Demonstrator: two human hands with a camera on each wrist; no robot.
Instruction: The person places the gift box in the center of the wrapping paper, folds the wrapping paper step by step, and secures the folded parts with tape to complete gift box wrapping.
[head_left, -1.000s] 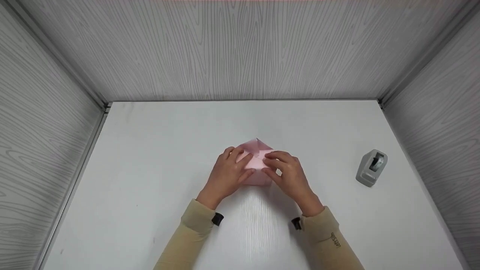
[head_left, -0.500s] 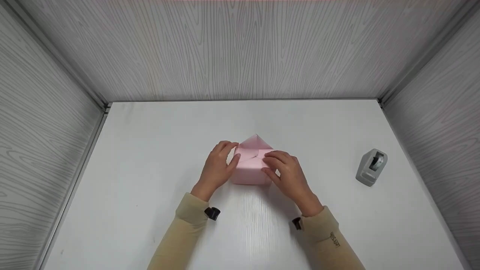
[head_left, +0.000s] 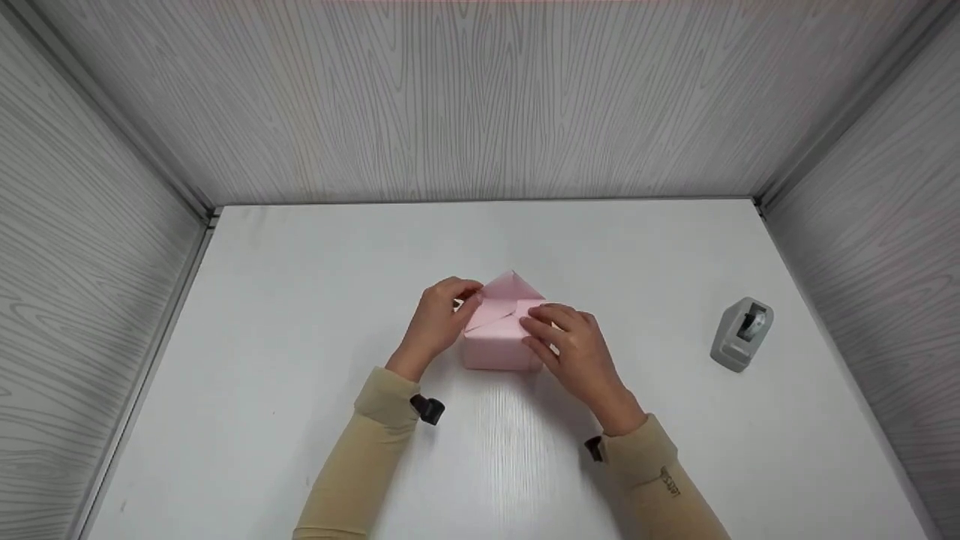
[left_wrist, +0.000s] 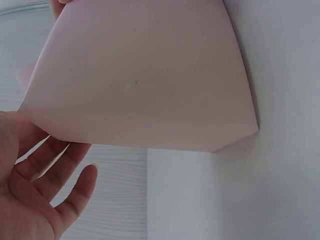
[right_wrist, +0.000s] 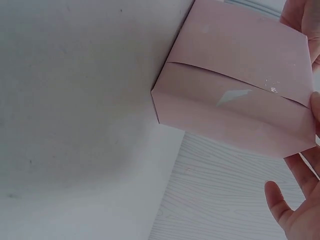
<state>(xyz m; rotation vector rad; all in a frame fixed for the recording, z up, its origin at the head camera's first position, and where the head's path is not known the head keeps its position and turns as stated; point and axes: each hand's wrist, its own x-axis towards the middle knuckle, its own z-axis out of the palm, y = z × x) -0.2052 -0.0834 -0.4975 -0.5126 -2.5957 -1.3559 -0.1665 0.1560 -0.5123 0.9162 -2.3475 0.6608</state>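
A small box wrapped in pink paper [head_left: 496, 351] sits on the white table, with a pointed paper flap [head_left: 513, 286] rising at its back. My left hand [head_left: 433, 322] pinches the paper at the back left corner between thumb and index finger; its other fingers hang loose in the left wrist view. From the right, my right hand [head_left: 581, 349] holds the box, fingertips on its top and thumb lower at the near right edge. The right wrist view shows a paper seam along one side and a small pale patch [right_wrist: 234, 95] beside it.
A grey tape dispenser [head_left: 742, 334] with a roll in it stands on the right part of the white table [head_left: 300, 315]. Grey wood-grain panels [head_left: 480, 97] enclose the table at the back and both sides.
My left hand has moved from the top of the box to its back left corner, uncovering the left part. The right hand has hardly moved. The back flap stands more spread out.
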